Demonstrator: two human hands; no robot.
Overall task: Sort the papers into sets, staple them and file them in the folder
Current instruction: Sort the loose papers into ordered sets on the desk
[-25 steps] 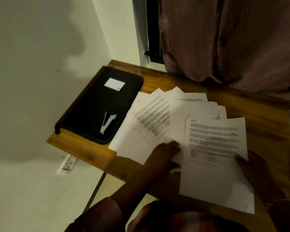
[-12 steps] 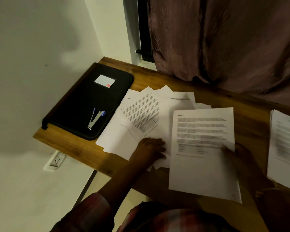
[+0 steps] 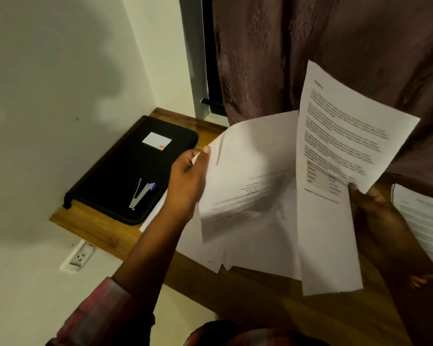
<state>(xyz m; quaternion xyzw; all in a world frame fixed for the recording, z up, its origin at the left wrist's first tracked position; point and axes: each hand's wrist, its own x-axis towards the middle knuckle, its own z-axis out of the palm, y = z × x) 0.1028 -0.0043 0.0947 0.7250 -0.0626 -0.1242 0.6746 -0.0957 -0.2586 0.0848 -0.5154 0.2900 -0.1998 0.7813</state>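
The sorting step is judged to be in hand, with stapling and filing not yet begun. A fan of loose sheets [image 3: 248, 196] is pinched at its ten o'clock corner between the thumb and curled fingers of the left hand [image 3: 188, 181]. The fan is held up off the wooden desk [image 3: 273, 308], and its print is too blurred to be read. At three o'clock of that fan a single printed sheet [image 3: 340, 136] is held tilted and raised. It is gripped at its lower right edge by the right hand [image 3: 378, 221], whose fingers are closed on the paper, though the dim light hides how each finger lies. A side stack [image 3: 428, 226], seemingly a set already started, lies on the desk at three o'clock of the right hand, just beside it. The black folder [image 3: 115, 186] lies closed at nine o'clock of the left hand, in the desk's far left corner. The stapler [image 3: 142, 193] rests on its cover, towards six o'clock of the white label [image 3: 157, 141]. The next move is judged to call for the printed sheet to be matched by its heading and laid square on the proper set. The fan would then need to be set down or gone through sheet by sheet. Care would be needed that thin sheets are not taken two at a time.
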